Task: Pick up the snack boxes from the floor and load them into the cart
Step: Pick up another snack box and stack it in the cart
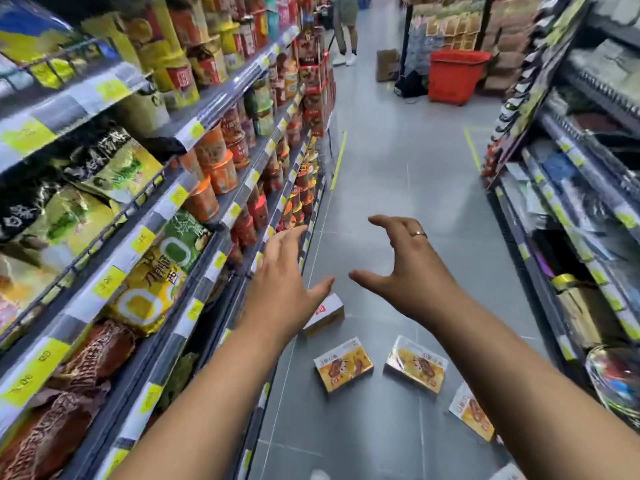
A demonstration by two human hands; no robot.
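Snack boxes (343,363): four lie on the floor (398,202), lower centre of frame; none lifted | left hand (287,271) spread, empty; right hand (405,268) splayed, fingers bent, empty | progress: seemingly not begun; red basket (457,76), likely the cart, upper right, well apart; all loading left

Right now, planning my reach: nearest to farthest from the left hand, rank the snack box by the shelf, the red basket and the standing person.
From the left hand:
1. snack box, on the floor beside the left shelves.
2. red basket, far ahead, right side.
3. person, farthest, beyond the basket.
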